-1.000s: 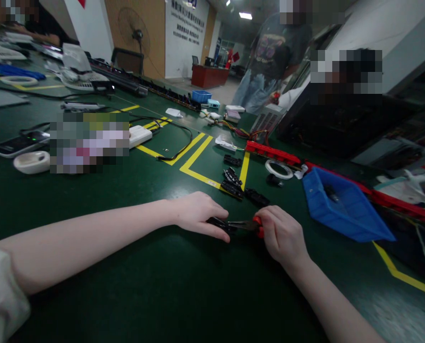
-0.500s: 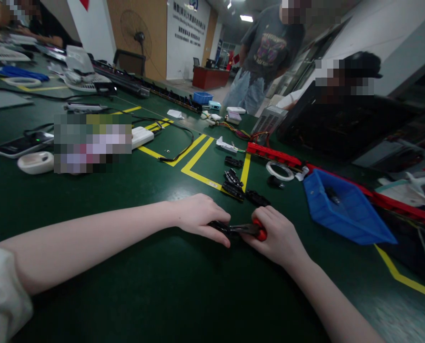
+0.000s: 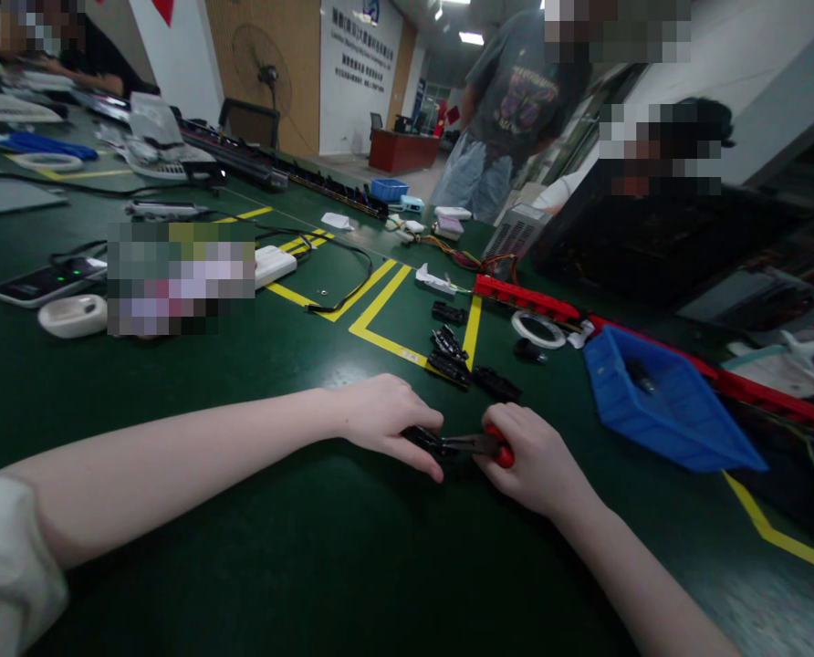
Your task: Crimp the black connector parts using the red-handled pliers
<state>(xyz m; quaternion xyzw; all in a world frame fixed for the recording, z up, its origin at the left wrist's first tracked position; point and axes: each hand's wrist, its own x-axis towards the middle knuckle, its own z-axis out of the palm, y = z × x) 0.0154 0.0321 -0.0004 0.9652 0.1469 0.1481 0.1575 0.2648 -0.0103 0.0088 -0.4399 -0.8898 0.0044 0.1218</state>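
Note:
Between the thumb and fingers of my left hand (image 3: 386,415) is a small black plastic part (image 3: 426,442); its far side is hidden by the fingers. My right hand (image 3: 527,456) is wrapped round the red handles of a pair of pliers (image 3: 474,444). The pliers' metal jaws point left and reach the black part's right end; whether they clamp it I cannot tell. Just beyond my hands, several similar black plastic parts (image 3: 449,367) lie on the green table (image 3: 297,566) by a yellow tape corner (image 3: 386,343).
A blue bin (image 3: 660,401) with a small dark item inside stands to the right. Behind it runs a long red strip (image 3: 530,297), near a white ring (image 3: 538,329). At left lie a phone-like device (image 3: 44,281), a white oval object (image 3: 73,316) and cables. A person (image 3: 509,109) stands across the table.
Both hands keep their grips, with the pliers still at the black part. The view has shifted very slightly, and the standing person has moved a little to the right.

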